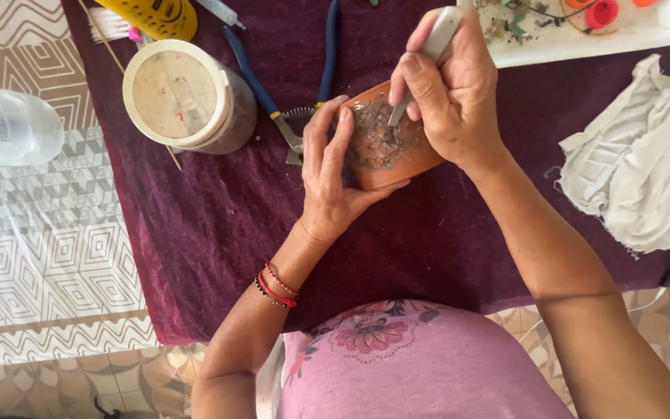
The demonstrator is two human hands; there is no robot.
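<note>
Both our hands meet over the purple cloth (219,217): our left hand (331,174) cups the small clay pot (385,159), fingers wrapped around its side, while our right hand (447,89) pinches a grey tool (428,58), tip in the pot's gravel. Pliers (273,93) lie just beside.

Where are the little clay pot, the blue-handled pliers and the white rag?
clay pot (397,167): head view, orange side wall below the gravel.
blue-handled pliers (251,74): head view, left blue handle.
white rag (637,167): head view, middle of the crumpled cloth.
</note>
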